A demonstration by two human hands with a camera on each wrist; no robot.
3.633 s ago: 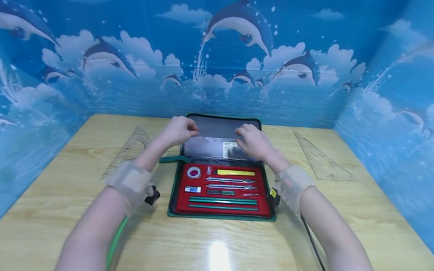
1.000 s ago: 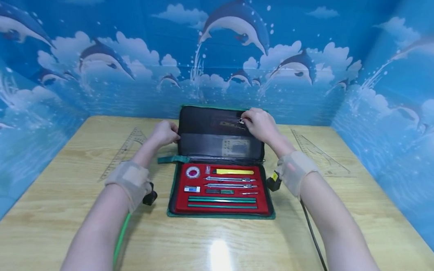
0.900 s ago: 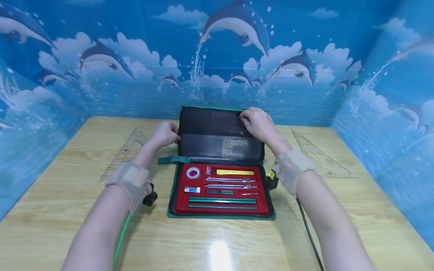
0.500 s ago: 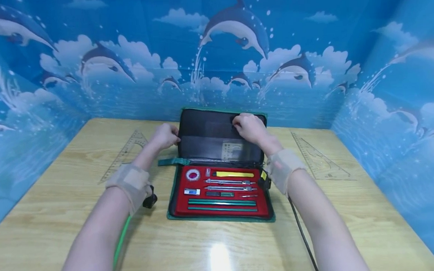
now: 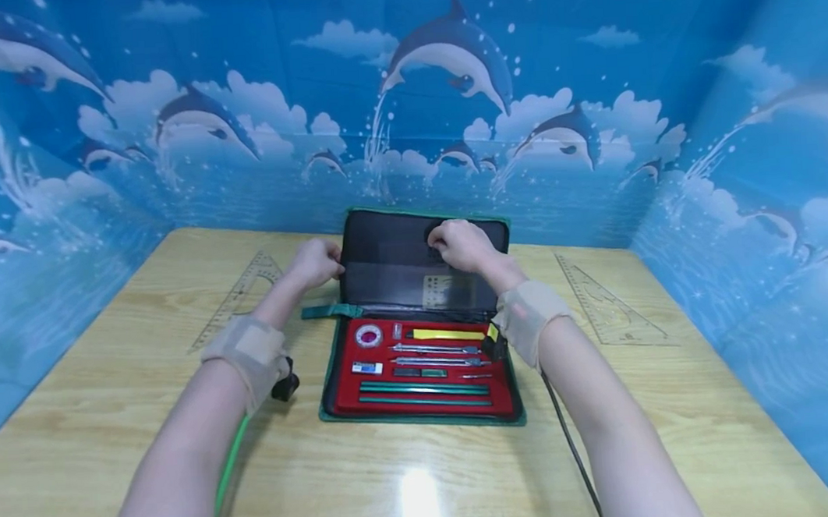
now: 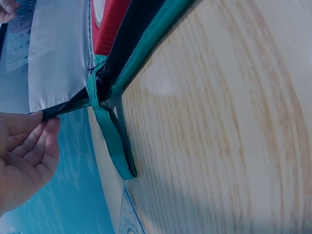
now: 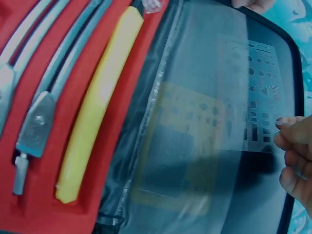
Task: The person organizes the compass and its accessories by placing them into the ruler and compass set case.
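A green zip case stands unfolded, with its black lid leaning back and its red tray flat on the table. My left hand pinches the lid's left edge between thumb and fingers. My right hand is over the lid's upper part. In the right wrist view its fingertips pinch the edge of a clear stencil with small cut-out shapes. Part of that stencil lies behind the lid's transparent pocket. A yellowish template sits lower in the same pocket.
The tray holds a yellow utility knife, compasses, an eraser, green pencils and a round white-rimmed item. Clear set squares lie left and right. A green strap sticks out left. Dolphin-print cloth surrounds the table.
The lid stands more upright than at first, and my left hand has come down to its left edge. Lately my right hand has slid leftward and slightly down across the lid with the stencil.
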